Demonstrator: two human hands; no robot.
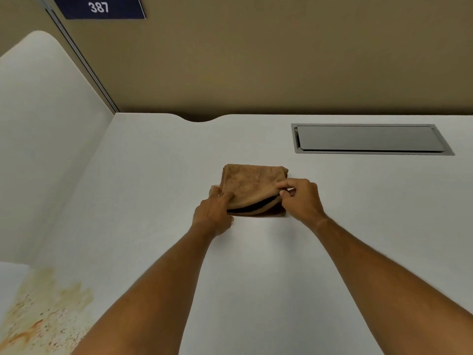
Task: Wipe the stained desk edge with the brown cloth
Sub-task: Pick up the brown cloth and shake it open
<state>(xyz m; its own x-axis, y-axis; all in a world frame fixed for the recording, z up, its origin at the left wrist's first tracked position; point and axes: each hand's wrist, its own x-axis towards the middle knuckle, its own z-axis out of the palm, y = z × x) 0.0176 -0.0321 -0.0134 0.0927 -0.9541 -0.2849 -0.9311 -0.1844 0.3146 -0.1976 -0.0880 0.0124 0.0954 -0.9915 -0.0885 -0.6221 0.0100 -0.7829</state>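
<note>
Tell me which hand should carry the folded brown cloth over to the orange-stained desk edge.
Left, probably. The left hand already grips the folded brown cloth at its left side, and the orange-brown stain lies at the desk's near-left edge, on that arm's side. The right hand would have to cross over.

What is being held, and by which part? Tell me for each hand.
Both hold the cloth, which lies folded on the desk. The left hand grips its near left corner; the right hand pinches the top layer at its right edge.
</note>
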